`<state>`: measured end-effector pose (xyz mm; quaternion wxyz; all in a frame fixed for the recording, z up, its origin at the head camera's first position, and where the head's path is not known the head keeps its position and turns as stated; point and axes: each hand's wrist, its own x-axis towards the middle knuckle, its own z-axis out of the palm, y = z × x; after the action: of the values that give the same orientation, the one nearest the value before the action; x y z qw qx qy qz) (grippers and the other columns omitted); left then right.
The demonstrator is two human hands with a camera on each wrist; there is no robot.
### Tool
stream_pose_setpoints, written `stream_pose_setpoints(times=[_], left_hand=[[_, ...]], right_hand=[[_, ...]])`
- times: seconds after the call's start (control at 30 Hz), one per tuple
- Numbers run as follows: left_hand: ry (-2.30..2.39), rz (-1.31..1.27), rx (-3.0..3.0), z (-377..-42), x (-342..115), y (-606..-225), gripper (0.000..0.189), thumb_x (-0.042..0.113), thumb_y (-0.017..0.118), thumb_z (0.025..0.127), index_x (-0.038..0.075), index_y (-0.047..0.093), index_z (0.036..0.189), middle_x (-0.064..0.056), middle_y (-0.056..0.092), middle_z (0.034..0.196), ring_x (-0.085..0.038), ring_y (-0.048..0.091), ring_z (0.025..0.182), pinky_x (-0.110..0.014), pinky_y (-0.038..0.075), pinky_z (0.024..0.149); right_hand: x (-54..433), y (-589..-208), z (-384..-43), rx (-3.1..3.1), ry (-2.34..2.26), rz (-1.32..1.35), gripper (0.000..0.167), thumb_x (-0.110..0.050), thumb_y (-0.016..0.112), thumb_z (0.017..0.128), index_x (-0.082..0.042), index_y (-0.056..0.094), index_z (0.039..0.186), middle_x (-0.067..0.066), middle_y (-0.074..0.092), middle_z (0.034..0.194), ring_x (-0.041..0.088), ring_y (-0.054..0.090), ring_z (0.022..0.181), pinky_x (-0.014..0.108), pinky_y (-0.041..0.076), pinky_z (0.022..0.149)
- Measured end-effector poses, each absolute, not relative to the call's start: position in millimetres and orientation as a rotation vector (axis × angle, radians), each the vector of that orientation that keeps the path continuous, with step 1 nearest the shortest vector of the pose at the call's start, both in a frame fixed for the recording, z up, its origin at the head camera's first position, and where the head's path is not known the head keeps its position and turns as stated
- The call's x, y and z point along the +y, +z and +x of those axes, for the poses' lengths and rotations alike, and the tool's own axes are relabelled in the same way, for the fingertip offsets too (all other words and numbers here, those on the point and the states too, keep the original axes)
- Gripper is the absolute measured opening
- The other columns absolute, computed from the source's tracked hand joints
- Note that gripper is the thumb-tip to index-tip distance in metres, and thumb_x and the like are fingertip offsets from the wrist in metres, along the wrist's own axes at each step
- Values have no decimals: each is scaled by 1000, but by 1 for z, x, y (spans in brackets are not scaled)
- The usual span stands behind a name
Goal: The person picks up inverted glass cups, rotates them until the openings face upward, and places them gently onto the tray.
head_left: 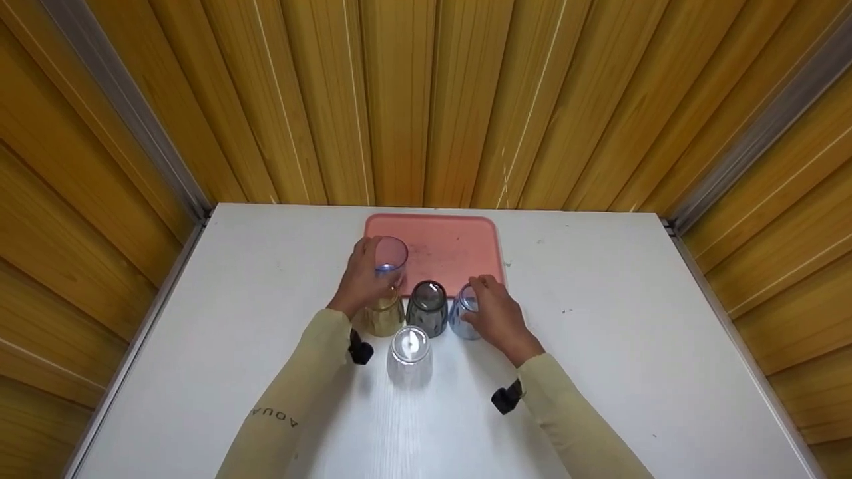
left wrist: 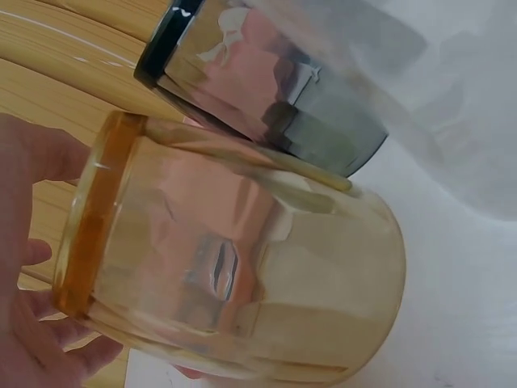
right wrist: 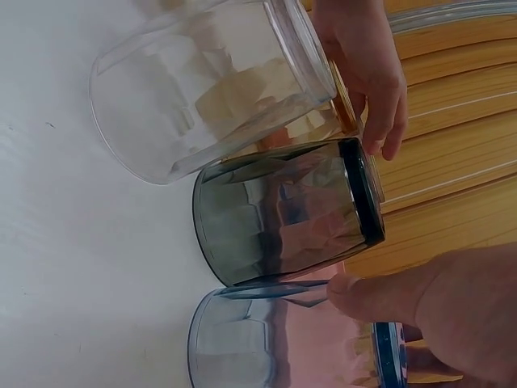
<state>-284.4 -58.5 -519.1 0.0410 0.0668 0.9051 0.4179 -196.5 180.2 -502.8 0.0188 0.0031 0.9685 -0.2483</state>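
In the head view my left hand (head_left: 364, 279) grips a drinking glass with a bluish-purple rim (head_left: 391, 254) at the tray's left end, its mouth facing up. Just below that hand stands a yellow glass (head_left: 385, 319), upside down; it fills much of the left wrist view, hiding the gripped glass. My right hand (head_left: 496, 313) holds a light blue glass (right wrist: 234, 339), thumb against its side and fingers near its base. Between these stands an upside-down dark grey glass (head_left: 428, 309). Nearer the person is a clear glass (head_left: 410, 359), also upside down.
A pink tray (head_left: 452, 246) lies at the back of the white table (head_left: 599, 332), behind the row of glasses. Wood-patterned panels (head_left: 399, 100) rise behind the table and at both sides.
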Motion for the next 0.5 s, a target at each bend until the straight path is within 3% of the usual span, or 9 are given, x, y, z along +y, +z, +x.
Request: stream_pose_setpoints(times=[0.2, 0.5], left_hand=[[1229, 212, 2808, -279, -58, -517, 87, 37, 73, 81, 30, 22, 151, -6, 13, 161, -33, 25, 146, -55, 35, 112], [1168, 330, 2916, -276, -60, -515, 85, 38, 72, 82, 23, 24, 151, -8, 17, 160, -30, 22, 148, -51, 32, 116]], right_hand=[[180, -503, -194, 2995, -794, 21, 70, -14, 76, 82, -10, 43, 144, 10, 44, 146, 30, 49, 132, 45, 45, 107], [178, -499, -190, 3056, -728, -27, 69, -17, 77, 82, -7, 45, 142, 13, 45, 145, 31, 50, 130, 46, 44, 107]])
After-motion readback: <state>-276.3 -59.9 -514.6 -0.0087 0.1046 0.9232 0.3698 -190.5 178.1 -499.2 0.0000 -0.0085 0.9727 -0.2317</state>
